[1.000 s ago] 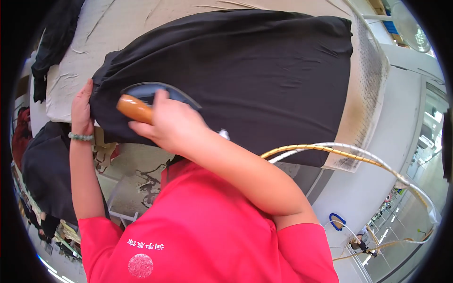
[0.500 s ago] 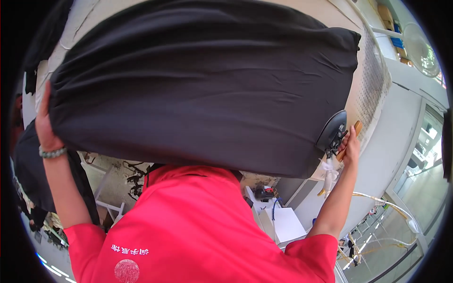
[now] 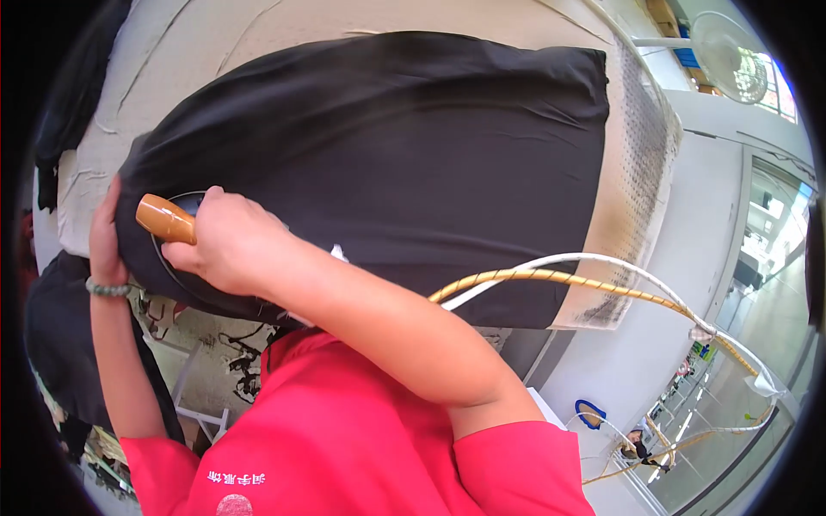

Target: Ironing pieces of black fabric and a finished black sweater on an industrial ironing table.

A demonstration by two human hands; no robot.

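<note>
A black garment (image 3: 447, 172) lies spread over the pale padded ironing table. My right hand (image 3: 232, 236) is wrapped round the orange-brown wooden handle of an iron (image 3: 168, 219), which is over the garment's left end. Most of the iron's body is hidden under my hand and forearm. At the left edge of the cloth, my left hand (image 3: 105, 236) grips the garment's border, close beside the iron; its fingertips partly go out of sight at the cloth.
A yellow hose and a white tube (image 3: 551, 267) arch over the garment's right side. The padded table (image 3: 258, 34) extends behind it, with a stained perforated edge (image 3: 641, 172) at right. More black cloth (image 3: 77, 327) hangs at left. A white fan (image 3: 731, 56) stands far right.
My right hand has carried the iron from the garment's right end across to its left end. The garment now lies smaller in view, and more of the table shows behind it.
</note>
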